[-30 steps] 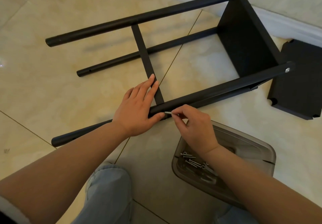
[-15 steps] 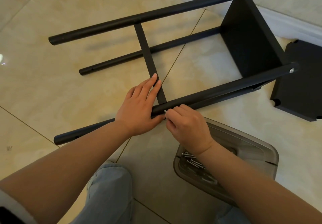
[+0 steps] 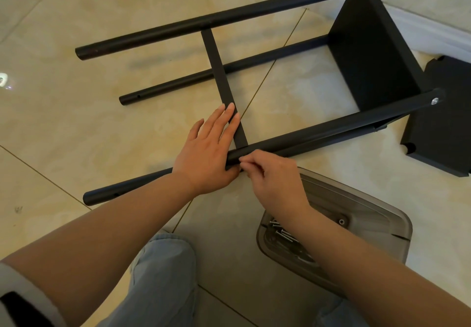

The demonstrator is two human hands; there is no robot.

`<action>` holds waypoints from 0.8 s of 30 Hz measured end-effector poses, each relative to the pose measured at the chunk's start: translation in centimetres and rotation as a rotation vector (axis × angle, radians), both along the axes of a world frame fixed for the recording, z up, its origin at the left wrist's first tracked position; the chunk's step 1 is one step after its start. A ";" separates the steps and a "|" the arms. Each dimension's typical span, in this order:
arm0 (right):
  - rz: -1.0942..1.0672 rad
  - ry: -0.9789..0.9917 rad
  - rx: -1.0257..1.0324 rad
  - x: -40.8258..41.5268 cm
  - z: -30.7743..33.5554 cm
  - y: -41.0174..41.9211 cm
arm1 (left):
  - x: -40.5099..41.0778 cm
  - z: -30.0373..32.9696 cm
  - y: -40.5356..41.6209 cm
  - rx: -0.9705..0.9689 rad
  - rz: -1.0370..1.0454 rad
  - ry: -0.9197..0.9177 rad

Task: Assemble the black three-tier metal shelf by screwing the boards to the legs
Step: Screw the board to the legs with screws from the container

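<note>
The black shelf frame lies on its side on the tiled floor. The near leg (image 3: 318, 133) runs from lower left to upper right, with a silver screw head (image 3: 434, 100) at its far end. One board (image 3: 369, 46) is fixed at the right end; a second board (image 3: 219, 77), seen edge-on, spans the middle. My left hand (image 3: 209, 153) lies with straight fingers on the middle board, its thumb under the near leg. My right hand (image 3: 270, 174) pinches a screw against the near leg at that joint; the screw itself is hidden by my fingers.
A grey plastic tray (image 3: 382, 224) with several loose screws (image 3: 283, 235) sits on the floor under my right forearm. A third black board (image 3: 443, 123) lies flat at the right by the white baseboard. My knee in light jeans (image 3: 163, 270) is at the bottom.
My right hand has brought the screw up to the near leg, and the screw tip seen a second ago is now covered. The left hand has stayed on the middle board.
</note>
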State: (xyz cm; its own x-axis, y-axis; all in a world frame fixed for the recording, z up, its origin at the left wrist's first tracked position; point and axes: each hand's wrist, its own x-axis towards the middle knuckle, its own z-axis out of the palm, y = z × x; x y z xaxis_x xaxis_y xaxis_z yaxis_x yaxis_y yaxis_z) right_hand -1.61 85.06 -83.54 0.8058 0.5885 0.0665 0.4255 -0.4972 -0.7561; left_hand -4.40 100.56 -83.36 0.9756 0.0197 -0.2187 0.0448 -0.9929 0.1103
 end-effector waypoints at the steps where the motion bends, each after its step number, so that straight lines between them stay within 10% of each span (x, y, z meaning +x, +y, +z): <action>1: -0.033 0.030 0.020 0.2 0.2 0.1 | 0.0 -0.1 0.0 0.011 -0.005 -0.007; 11: 0.032 -0.137 -0.066 0.5 0.2 0.4 | 0.1 -0.3 0.3 -0.001 -0.058 0.007; 17: -0.098 0.197 -0.083 0.8 1.3 1.0 | 0.1 -0.4 0.2 -0.007 -0.055 0.001; 24: -0.047 -0.319 -0.493 2.0 1.6 0.9 | 0.2 -0.4 0.4 -0.039 -0.052 -0.023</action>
